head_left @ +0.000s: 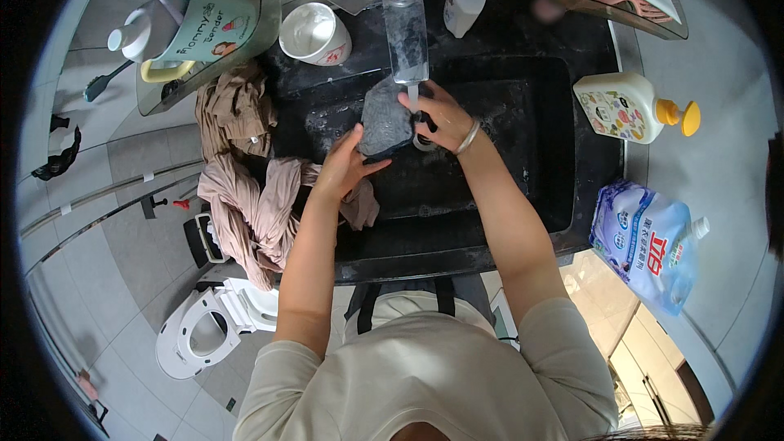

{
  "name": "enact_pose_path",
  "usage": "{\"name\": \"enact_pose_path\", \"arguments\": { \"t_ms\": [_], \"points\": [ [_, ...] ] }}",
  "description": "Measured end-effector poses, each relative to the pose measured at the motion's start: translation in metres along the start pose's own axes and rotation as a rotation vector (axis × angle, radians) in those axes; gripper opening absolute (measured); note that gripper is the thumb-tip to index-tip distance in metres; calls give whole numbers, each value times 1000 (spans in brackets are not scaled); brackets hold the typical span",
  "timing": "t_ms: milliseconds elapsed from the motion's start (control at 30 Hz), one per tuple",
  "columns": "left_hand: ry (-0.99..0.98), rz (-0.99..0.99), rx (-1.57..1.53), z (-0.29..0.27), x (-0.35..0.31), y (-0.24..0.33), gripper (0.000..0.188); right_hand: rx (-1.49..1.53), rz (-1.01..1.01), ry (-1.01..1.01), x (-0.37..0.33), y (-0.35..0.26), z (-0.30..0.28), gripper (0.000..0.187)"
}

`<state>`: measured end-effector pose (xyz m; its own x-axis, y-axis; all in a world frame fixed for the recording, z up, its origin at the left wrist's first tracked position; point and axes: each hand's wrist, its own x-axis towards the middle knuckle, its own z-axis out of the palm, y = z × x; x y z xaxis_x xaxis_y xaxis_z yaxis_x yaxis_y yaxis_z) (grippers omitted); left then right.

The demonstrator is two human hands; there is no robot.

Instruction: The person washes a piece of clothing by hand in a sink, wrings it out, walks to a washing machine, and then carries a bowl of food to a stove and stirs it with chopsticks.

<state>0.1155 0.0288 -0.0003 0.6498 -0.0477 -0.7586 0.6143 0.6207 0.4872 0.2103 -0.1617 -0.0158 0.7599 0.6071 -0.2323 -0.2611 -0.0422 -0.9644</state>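
Note:
Under the tap (pixel 406 42), a grey thing (pixel 387 121) with a mottled, wet surface and rounded corners lies in the black sink (pixel 457 208); its kind I cannot make out. At its left edge is my left hand (pixel 343 165), one fingertip against it and the thumb stretched out below, fingers apart. My right hand (pixel 446 121) is at its right side beside the water stream (pixel 413 98), fingers bent toward the grey thing. Whether those fingers grip it is partly hidden. Pinkish cloth (pixel 253 208) hangs over the sink's left edge, near my left forearm.
A brown cloth (pixel 237 110) lies at the left. Behind stand a white tub (pixel 315 34) and a blue-topped pump bottle (pixel 465 4). Clear bins (pixel 265 0) hold bottles. At right are a yellow-pump bottle (pixel 616 106) and a blue pouch (pixel 649 237). A toilet (pixel 204 331) stands lower left.

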Motion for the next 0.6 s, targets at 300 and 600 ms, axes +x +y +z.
{"name": "enact_pose_path", "arguments": {
  "t_ms": [300,600],
  "points": [
    [-182,155,-33,-27,9,4,5,401,464,247,-36,10,-5,72],
    [88,389,263,41,37,-5,15,43,-358,281,-44,43,10,53]
  ]
}}
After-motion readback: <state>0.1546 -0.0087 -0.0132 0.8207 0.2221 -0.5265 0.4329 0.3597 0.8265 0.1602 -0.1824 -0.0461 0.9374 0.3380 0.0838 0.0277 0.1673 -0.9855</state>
